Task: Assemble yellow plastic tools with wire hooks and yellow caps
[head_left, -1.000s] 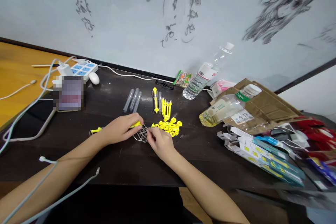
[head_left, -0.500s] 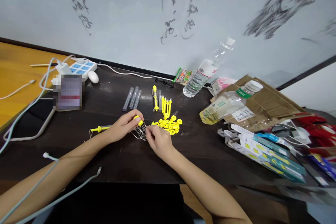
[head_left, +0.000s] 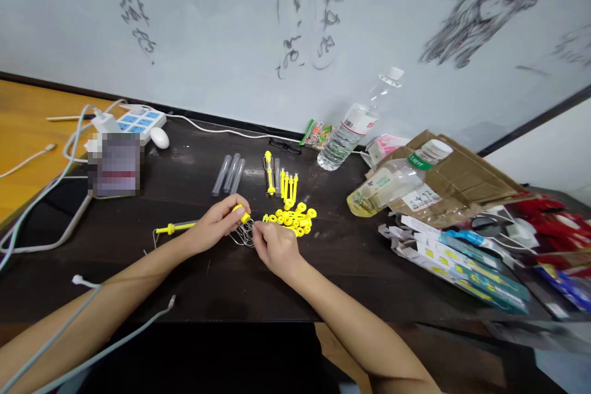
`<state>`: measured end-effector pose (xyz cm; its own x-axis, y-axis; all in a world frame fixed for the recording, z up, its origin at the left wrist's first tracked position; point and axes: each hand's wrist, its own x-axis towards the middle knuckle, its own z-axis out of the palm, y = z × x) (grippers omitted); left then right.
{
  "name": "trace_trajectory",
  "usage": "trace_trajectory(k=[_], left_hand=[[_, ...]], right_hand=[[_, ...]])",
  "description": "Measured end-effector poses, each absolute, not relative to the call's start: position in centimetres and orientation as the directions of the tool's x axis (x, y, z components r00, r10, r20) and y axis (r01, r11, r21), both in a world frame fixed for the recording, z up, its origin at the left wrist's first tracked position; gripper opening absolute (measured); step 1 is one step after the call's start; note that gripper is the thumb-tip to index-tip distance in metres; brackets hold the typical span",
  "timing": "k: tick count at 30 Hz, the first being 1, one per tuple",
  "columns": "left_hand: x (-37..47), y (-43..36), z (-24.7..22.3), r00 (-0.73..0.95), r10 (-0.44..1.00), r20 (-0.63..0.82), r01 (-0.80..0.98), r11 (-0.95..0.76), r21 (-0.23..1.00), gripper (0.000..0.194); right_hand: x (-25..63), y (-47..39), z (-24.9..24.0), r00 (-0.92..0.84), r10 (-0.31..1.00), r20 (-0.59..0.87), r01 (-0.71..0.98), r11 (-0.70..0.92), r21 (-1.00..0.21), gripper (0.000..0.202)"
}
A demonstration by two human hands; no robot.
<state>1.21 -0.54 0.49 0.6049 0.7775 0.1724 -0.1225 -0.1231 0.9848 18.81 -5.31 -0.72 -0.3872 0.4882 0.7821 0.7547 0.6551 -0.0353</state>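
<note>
Between the thumb and fingers of my left hand [head_left: 221, 218] is a small yellow plastic cap [head_left: 242, 213]. Close beside it my right hand [head_left: 277, 245] is closed in a pinch at the edge of a tangle of thin silvery wire loops [head_left: 242, 236]; the fingers hide what it grips. Right behind that hand lies a pile of yellow plastic rings and caps [head_left: 295, 220]. Several yellow rods [head_left: 290, 186] stand in a row above the pile, next to a yellow assembled piece [head_left: 269, 173]. Another yellow rod piece [head_left: 173, 228] lies left of my left hand, partly behind the forearm.
Clear plastic tubes [head_left: 228, 175] lie further back on the dark table [head_left: 221, 295]. To the right are a water bottle [head_left: 347, 138], a tilted drink bottle [head_left: 392, 183], a paper bag [head_left: 480, 166] and torn boxes [head_left: 462, 265]. A power strip [head_left: 142, 122] and cables are at left.
The camera view has shifted slightly, moving the whole scene a little left. Both hands keep nearly the same pose at the yellow cap and wires.
</note>
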Motion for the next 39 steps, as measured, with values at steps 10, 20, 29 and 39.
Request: trace_trajectory(k=[10, 20, 29, 39], left_hand=[[1.27, -0.73, 0.58, 0.598, 0.780, 0.184, -0.116, -0.142, 0.983, 0.024], [1.40, -0.88, 0.64, 0.594, 0.782, 0.189, -0.079, -0.177, 0.981, 0.026], [1.11, -0.73, 0.52, 0.615, 0.768, 0.179, -0.030, -0.204, 0.979, 0.026], [0.67, -0.43, 1.13, 0.660, 0.735, 0.153, 0.075, -0.267, 0.961, 0.032]], right_hand=[[18.65, -5.31, -0.44, -0.405, 0.448, 0.797, 0.738, 0.675, -0.005, 0.010], [18.61, -5.24, -0.58, -0.401, 0.467, 0.788, 0.754, 0.657, -0.006, 0.012], [18.44, -5.64, -0.54, -0.312, 0.720, 0.619, 0.657, 0.634, -0.407, 0.012], [18.43, -5.63, -0.41, -0.238, 0.908, 0.344, 0.358, 0.411, -0.838, 0.013]])
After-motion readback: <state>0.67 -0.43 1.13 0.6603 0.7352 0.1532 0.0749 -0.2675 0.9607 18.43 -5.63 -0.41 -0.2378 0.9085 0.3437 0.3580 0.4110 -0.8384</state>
